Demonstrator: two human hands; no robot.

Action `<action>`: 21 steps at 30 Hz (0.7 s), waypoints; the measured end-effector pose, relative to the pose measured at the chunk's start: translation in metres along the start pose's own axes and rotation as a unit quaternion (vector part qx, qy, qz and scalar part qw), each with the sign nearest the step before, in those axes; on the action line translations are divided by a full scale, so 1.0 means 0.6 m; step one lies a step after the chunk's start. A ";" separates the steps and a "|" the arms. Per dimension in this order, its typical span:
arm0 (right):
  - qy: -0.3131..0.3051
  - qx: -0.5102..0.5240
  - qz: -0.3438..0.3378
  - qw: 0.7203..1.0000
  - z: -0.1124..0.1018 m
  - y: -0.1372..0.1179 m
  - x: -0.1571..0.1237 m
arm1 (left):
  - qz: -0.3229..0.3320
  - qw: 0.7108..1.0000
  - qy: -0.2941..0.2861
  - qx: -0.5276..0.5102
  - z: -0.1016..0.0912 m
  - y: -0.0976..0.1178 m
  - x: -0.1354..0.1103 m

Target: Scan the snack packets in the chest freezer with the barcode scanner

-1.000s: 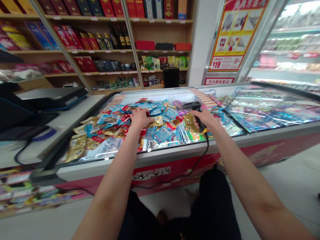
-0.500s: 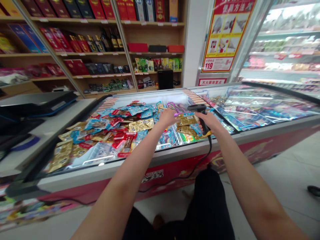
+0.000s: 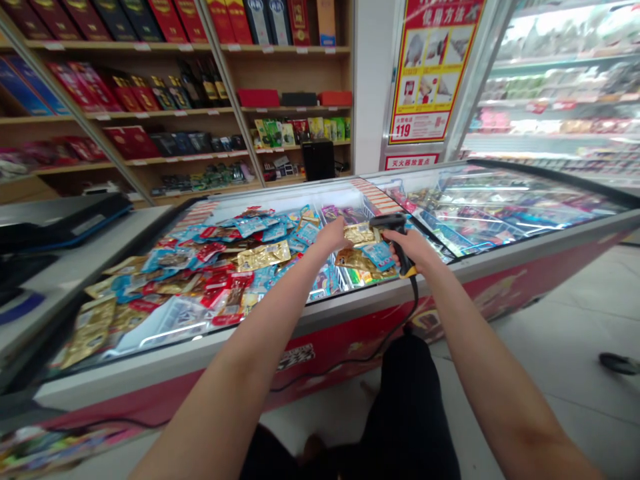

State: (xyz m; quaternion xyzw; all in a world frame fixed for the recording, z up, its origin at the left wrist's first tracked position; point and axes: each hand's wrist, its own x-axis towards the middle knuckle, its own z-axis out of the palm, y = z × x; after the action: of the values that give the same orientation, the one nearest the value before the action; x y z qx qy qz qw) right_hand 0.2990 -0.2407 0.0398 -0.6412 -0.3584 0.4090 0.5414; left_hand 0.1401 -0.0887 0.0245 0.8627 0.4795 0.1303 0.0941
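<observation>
My left hand (image 3: 331, 237) is over the open part of the glass-topped chest, fingers closed at the left end of a shiny gold snack packet (image 3: 359, 233). Its fingertips are partly hidden. My right hand (image 3: 411, 248) grips a black and yellow handheld barcode scanner (image 3: 395, 223), its head pointing left above that packet. From the handle a black cable hangs down. Below the gold packet lies a blue packet (image 3: 379, 255), on other packets in a white wire basket (image 3: 343, 277). Left of my left hand spreads a heap of gold, blue and red packets (image 3: 220, 253).
A grey counter (image 3: 125, 233) with dark equipment stands at the left. Behind the chest, shelves (image 3: 295, 50) hold boxes and bottles, and a black box-shaped object (image 3: 319, 160) stands there. Glass (image 3: 505, 193) covers the chest's right part. The scanner's cable (image 3: 345, 361) loops along the red front.
The view has turned slightly right, so the scene shifts left. The gold packet by my left hand has come up toward the scanner, uncovering more of the blue packet. My right hand keeps the scanner.
</observation>
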 end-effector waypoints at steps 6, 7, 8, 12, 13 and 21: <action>-0.007 0.000 0.001 1.000 -0.001 0.001 0.005 | 0.026 0.996 0.058 -0.060 0.003 -0.010 0.011; -0.010 0.005 0.000 1.000 -0.001 0.001 0.006 | 0.026 0.995 0.068 -0.072 0.003 -0.012 0.014; -0.012 0.010 -0.001 1.000 -0.001 0.001 0.008 | 0.025 0.993 0.077 -0.086 0.003 -0.015 0.017; -0.012 0.008 -0.008 1.000 -0.001 -0.002 0.010 | -0.003 0.985 0.095 -0.145 -0.008 -0.024 0.022; -0.011 0.003 -0.009 1.000 0.000 -0.004 0.010 | -0.013 0.983 0.098 -0.155 -0.013 -0.027 0.022; -0.020 -0.021 -0.025 0.999 0.030 -0.029 0.004 | -0.076 0.958 0.126 -0.245 -0.031 -0.079 0.008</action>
State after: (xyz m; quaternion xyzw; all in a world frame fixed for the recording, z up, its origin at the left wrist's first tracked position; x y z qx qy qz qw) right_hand 0.2834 -0.2286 0.0550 -0.6349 -0.3931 0.4010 0.5307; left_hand 0.0984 -0.0591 0.0292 0.7508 0.5045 0.3443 0.2513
